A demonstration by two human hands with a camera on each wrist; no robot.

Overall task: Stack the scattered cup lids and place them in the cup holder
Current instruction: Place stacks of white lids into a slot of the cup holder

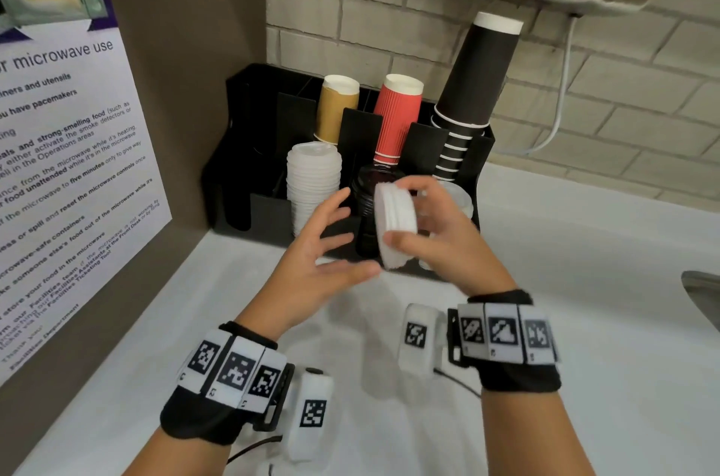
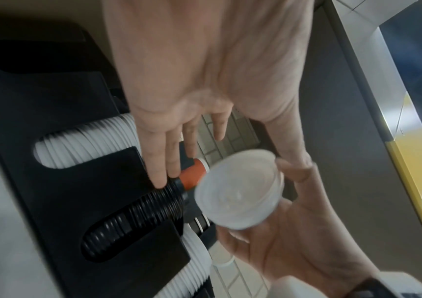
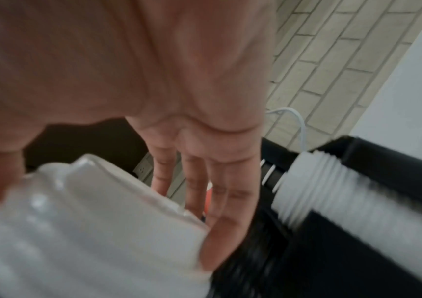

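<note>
White lid stack (image 1: 395,224) pinched by right hand (image 1: 440,238), left hand (image 1: 315,261) spread, underside in left-wrist view.

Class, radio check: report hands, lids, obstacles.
Right hand grips small stack of white plastic lids. Left hand open beside it. Black cup holder ahead; black lid stack directly behind.

You could not count the white lids (image 1: 395,224) your right hand (image 1: 440,238) held; their edges smeared together, and the right wrist view blurred them too. That hand hid the lower right of the cup holder (image 1: 249,148) and most of the black lids (image 1: 364,202). The poster (image 1: 66,171) was cut off at the left edge.
</note>
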